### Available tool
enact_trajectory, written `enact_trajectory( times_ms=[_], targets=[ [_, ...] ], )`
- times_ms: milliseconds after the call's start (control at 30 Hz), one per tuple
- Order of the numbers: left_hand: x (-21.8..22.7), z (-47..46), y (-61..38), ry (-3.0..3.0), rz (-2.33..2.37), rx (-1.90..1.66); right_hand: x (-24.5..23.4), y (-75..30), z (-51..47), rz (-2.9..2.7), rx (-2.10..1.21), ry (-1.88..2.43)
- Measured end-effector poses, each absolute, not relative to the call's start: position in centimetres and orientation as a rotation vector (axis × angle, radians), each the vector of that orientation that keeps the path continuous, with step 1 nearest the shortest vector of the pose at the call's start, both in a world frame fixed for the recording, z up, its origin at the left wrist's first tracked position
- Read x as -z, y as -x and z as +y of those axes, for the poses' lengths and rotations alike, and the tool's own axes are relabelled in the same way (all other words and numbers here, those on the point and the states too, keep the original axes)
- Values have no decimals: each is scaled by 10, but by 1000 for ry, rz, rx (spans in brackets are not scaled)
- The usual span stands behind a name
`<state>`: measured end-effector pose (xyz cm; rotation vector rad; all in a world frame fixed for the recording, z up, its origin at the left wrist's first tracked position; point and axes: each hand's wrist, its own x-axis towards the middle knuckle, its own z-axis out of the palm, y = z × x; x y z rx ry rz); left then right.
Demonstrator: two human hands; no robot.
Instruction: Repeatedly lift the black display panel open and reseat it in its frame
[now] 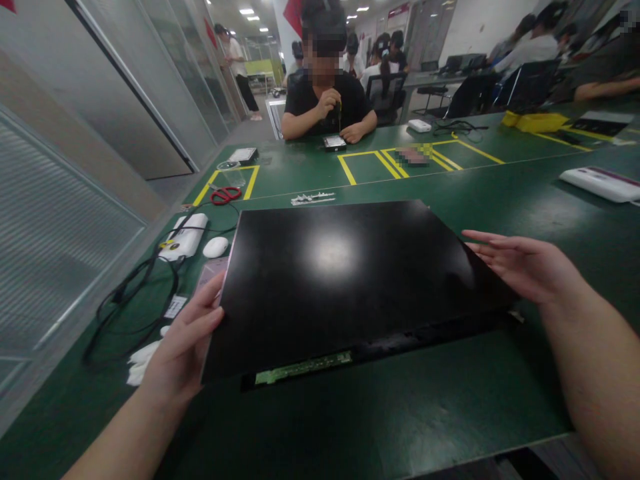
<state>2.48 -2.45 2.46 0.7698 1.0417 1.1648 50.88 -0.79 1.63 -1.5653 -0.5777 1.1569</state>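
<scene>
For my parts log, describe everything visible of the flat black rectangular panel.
The flat black rectangular panel looks glossy and screen-like, face up, with a bright glare patch near its middle. A narrow green circuit strip shows along the left part of its near edge, which slopes up to the right in view. The bare left grip holds the left edge, thumb on the face; the open bare right grip is at the right edge, contact unclear. A dark green tabletop lies beneath.
</scene>
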Motion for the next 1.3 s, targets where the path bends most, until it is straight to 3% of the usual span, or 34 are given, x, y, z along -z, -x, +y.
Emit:
enact_trajectory(
  times_ms=[400, 1300],
  targets=[
    [-13, -21, -24, -850, 1103, -1223, -21, -496, -10, -536, -1128, 1603],
    [5, -8, -12, -793, 1109, -971, -2, -500, -12, -973, -955, 1803]
  ],
)
